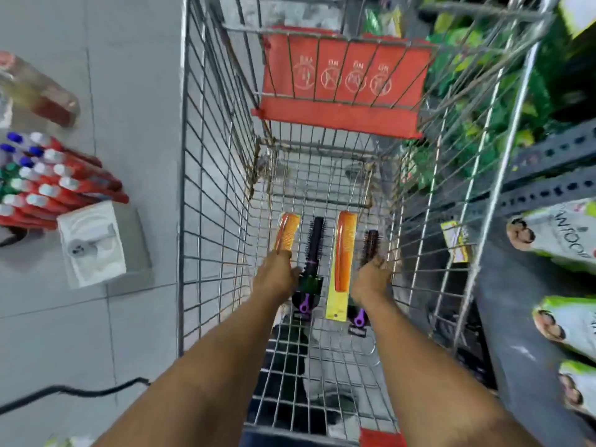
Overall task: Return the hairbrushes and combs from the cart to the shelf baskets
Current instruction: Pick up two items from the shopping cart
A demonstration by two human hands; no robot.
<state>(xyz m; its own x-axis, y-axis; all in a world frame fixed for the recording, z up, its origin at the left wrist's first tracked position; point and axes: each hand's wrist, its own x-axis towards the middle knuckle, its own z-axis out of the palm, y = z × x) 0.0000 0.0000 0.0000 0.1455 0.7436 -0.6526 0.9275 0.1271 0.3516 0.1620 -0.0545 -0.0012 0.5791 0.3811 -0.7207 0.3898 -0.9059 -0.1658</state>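
Observation:
I look down into a wire shopping cart [219,195]. On its floor lie, left to right, an orange comb [286,232], a black round hairbrush [313,250] with a purple handle loop, a longer orange comb [344,250] on a yellow card, and a brown round hairbrush [370,245]. My left hand [278,274] reaches in and closes over the near end of the left orange comb. My right hand [372,279] closes over the brown hairbrush's handle. The fingers of both hands are hidden from above.
A red child-seat flap [342,79] stands at the cart's far end. Red bottles [54,185] and a white box [92,243] sit on the floor to the left. Shelves [554,185] with green and white packages [561,233] run along the right. A black cable [74,390] crosses the floor.

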